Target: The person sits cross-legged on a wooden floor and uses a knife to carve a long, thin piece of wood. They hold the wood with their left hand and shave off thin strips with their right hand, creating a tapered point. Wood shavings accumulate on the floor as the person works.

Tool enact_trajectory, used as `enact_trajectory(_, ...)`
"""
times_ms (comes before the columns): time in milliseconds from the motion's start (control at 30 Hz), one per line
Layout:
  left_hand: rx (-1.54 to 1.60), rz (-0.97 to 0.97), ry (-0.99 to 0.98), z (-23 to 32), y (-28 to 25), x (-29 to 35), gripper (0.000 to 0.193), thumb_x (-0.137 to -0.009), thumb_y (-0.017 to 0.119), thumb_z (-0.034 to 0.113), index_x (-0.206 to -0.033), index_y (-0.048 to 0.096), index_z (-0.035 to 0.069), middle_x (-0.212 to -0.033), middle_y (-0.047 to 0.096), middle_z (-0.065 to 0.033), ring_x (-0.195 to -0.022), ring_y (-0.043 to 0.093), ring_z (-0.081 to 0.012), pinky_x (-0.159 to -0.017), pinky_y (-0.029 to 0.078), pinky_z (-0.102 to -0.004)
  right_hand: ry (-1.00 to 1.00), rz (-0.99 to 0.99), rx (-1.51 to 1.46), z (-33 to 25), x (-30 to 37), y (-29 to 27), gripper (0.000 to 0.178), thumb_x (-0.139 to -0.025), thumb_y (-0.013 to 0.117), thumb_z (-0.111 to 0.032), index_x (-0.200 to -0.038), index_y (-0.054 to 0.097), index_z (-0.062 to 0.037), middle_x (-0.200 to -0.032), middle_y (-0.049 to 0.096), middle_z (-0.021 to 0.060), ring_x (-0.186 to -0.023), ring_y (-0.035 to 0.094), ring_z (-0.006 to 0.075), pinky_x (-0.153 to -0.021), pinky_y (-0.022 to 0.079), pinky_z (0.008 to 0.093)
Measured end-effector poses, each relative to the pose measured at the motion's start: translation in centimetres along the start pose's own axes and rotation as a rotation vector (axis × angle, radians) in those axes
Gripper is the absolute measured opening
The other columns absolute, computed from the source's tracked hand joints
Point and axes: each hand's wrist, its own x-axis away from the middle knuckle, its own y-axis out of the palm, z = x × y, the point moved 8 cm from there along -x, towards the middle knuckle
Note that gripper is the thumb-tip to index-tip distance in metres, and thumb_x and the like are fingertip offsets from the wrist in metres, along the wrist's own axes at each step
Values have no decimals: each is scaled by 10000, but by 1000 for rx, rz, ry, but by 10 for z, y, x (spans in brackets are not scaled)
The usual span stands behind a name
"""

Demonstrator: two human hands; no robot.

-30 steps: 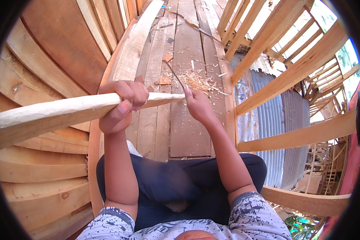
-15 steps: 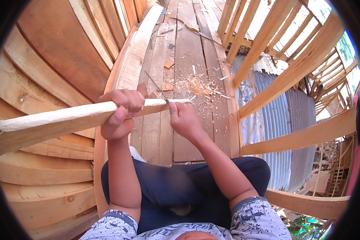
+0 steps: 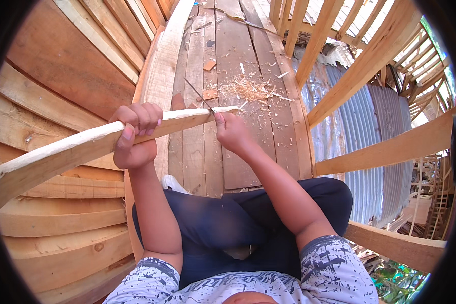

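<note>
A long wooden piece [image 3: 81, 148] with a pale, rough-shaved upper edge slants from the far left up to its tip in the middle. My left hand [image 3: 136, 133] is closed around it, fingers over the top and thumb on the near side. Close to the tip, my right hand [image 3: 233, 133] is closed on a knife [image 3: 198, 94]. Its thin dark blade crosses the shaved edge, pointing up and left, seen almost edge-on. The knife's handle is hidden in my fist.
Curled wood shavings [image 3: 251, 88] and small brown offcuts [image 3: 210, 65] lie on the plank floor [image 3: 233, 167] ahead. Stacked boards [image 3: 61, 213] line the left side. A wooden railing [image 3: 362, 63] stands on the right, with corrugated metal sheets [image 3: 362, 137] beyond it. My bent legs [image 3: 207, 218] are below.
My left hand is farther left along the wooden piece, away from the knife. The wood slants more steeply, and the whole view has shifted slightly. The blade still rests across the wood near its tip.
</note>
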Motion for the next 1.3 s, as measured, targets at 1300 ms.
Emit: enact_trajectory(1300,10,52,0,2,-5,3,230,-876,562,218,-748,414,96,-658,408,-21,-621,373,-138,-653,356,-324,7,-64,92,-2,-4,7,469,-1043,385,-300,-939,640,80,-864,641,339,-880,621,508,-792,479,567)
